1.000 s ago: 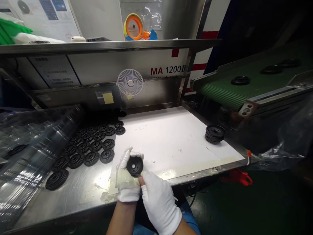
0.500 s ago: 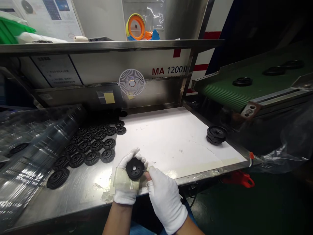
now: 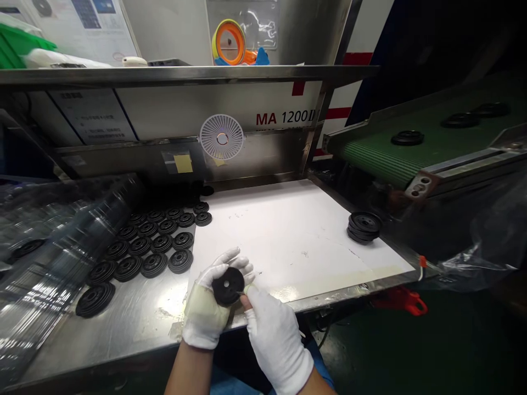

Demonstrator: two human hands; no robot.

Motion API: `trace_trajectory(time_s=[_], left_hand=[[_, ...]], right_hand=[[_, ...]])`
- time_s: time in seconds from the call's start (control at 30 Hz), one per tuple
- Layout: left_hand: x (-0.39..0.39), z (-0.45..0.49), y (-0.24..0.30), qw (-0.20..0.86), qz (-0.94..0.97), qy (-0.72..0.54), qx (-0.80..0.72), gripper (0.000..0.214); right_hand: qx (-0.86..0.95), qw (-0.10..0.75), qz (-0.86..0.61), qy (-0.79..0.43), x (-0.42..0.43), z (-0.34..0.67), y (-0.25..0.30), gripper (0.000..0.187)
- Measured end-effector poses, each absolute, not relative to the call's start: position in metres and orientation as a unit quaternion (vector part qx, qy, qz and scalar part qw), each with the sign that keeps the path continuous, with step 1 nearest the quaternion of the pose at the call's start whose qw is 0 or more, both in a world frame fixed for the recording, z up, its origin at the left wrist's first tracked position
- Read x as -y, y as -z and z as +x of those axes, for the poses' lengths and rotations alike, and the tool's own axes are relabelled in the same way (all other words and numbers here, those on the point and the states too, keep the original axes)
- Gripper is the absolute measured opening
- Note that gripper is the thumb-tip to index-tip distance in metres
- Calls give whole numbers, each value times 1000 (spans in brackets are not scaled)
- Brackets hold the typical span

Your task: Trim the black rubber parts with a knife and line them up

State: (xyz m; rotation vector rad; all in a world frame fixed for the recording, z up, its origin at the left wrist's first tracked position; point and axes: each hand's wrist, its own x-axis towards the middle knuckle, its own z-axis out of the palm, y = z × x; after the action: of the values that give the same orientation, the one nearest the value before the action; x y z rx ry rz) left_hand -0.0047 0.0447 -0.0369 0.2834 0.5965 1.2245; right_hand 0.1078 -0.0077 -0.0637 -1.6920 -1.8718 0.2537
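Brushed-steel tabletop [image 3: 135,312] spans the foreground. Toward its left edge sit rows of black discs [image 3: 154,265], seemingly finished. Over the front edge, the gloved left hand [image 3: 208,307] grips the worked disc [image 3: 226,288], fingers partly spread; its treatment looks incomplete. The gloved right hand [image 3: 275,332] pinches a thin item [image 3: 239,292], too small to identify, at the disc's side. By the right edge, a disc stack [image 3: 364,227] probably awaits handling, like the loose discs [image 3: 407,137] on the green conveyor [image 3: 376,159].

Orange tape roll [image 3: 219,44] on metal shelf [image 3: 185,75], wht fan [image 3: 222,137] below, ylw note [image 3: 183,163] to fan's L.
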Motion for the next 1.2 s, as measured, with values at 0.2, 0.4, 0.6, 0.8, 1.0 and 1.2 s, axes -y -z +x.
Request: trace_trajectory(time_s=[0.2,0.4,0.6,0.8,1.0,1.2], left_hand=[[-49,-1,34,744,95,-603,-273,20],[-54,7,32,721,54,-632,-278,13],[-54,4,31,731,37,-632,-255,13],[-48,7,25,712,35,-663,-230,13],[-16,7,-9,676,127,-692,-219,26],[42,-3,-39,740,220,-617,-154,33]], right_hand=[[694,296,-649,-91,7,111,63,22],[703,290,-641,-103,12,99,65,24],[696,310,-642,-89,6,106,59,22],[706,310,-633,-69,13,101,48,21],[709,351,-610,-48,42,95,23,20],[701,394,-595,-2,92,106,-5,27]])
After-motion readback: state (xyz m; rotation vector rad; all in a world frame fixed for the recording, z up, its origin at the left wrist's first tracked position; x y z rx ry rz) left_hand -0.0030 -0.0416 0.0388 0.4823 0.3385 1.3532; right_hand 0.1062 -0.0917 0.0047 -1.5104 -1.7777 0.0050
